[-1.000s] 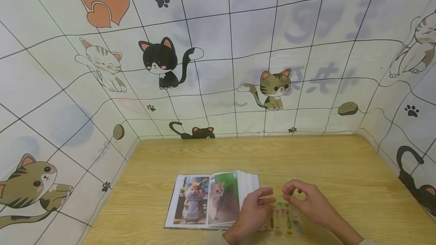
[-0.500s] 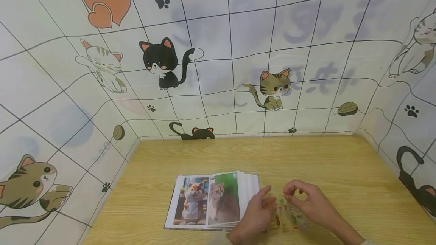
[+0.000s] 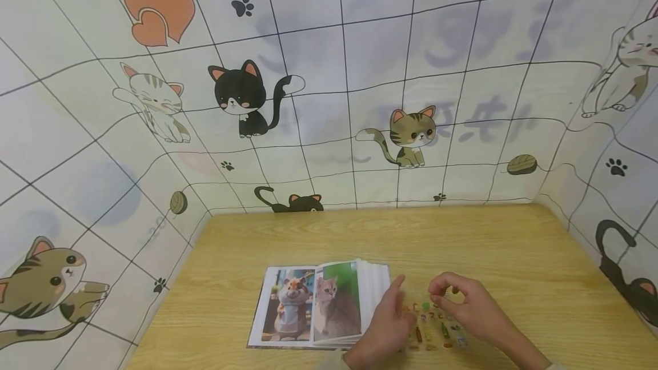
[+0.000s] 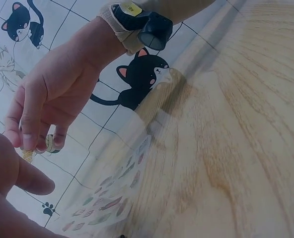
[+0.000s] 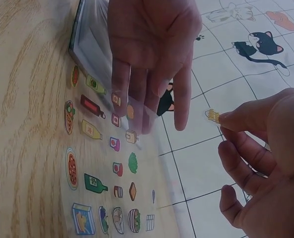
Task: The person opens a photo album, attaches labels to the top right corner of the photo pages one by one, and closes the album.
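My right hand (image 3: pixel 470 304) hovers over the right part of a clear sticker sheet (image 3: pixel 429 330). Between its thumb and forefinger it pinches a small yellow sticker (image 5: pixel 213 116), plain in the right wrist view. Rows of tiny food pictures, such as bottles, bowls and a pizza, cover the sheet. At the sheet's left side, my left hand (image 3: pixel 388 321) holds the edge, its forefinger stretched out and apart. Through the film, some left fingers (image 5: pixel 142 104) show in the right wrist view. Exactly how the left thumb meets the sheet is partly hidden.
An open photo album (image 3: pixel 311 304) lies left of the left hand, showing a hamster picture and a cat picture. Everything rests on a wood-grain table (image 3: pixel 380 233). A white wall covering (image 3: pixel 329 101) with cartoon cats encloses the table at the back and sides.
My left forefinger has straightened and moved away from the other fingers. The sticker sheet has shifted slightly right and turned a little. My right hand has hardly moved.
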`<state>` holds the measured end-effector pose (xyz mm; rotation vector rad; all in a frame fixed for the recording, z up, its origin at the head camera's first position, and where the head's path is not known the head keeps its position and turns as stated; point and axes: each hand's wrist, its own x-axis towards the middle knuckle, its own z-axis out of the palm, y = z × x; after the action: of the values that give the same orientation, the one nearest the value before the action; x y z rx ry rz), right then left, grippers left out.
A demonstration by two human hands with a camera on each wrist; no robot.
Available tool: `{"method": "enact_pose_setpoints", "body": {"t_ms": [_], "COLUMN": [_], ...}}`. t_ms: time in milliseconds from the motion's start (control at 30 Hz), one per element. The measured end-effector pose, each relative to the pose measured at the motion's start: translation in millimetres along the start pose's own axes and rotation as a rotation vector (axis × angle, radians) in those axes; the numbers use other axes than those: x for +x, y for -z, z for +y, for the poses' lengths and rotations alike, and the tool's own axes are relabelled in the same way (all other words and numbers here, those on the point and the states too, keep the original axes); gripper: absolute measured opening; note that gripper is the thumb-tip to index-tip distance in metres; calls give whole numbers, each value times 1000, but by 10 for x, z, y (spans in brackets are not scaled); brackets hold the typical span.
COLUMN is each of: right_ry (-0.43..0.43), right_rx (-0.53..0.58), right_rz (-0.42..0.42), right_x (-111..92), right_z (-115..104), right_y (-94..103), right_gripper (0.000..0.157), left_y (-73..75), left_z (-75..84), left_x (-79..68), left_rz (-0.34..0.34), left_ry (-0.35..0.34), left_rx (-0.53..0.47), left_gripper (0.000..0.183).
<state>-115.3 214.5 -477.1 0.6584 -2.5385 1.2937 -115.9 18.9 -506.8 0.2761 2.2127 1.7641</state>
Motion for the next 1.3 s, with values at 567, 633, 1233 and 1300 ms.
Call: {"method": "enact_pose_setpoints", "body": {"t_ms": [567,633,1233,1300], "right_ry": [-2,3,-82,-113], "right_rx": [30,41,67,65], "right_rz": [-19,-19,-69,-86], "right_x": [20,29,138,152], "right_z": [49,56,55,54], "right_y": [-25,-38,-129,-137], "right_gripper": [15,14,8,7], "left_y": [84,126,653,717], "left_z": [54,80,43,8], "left_x": [-44,-61,-160,-184], "left_rz": [53,57,138,143], "left_ry": [-27,-48,-202,-194], "left_rx": [48,6,-106,-50], "left_gripper": [75,71,37,32]}}
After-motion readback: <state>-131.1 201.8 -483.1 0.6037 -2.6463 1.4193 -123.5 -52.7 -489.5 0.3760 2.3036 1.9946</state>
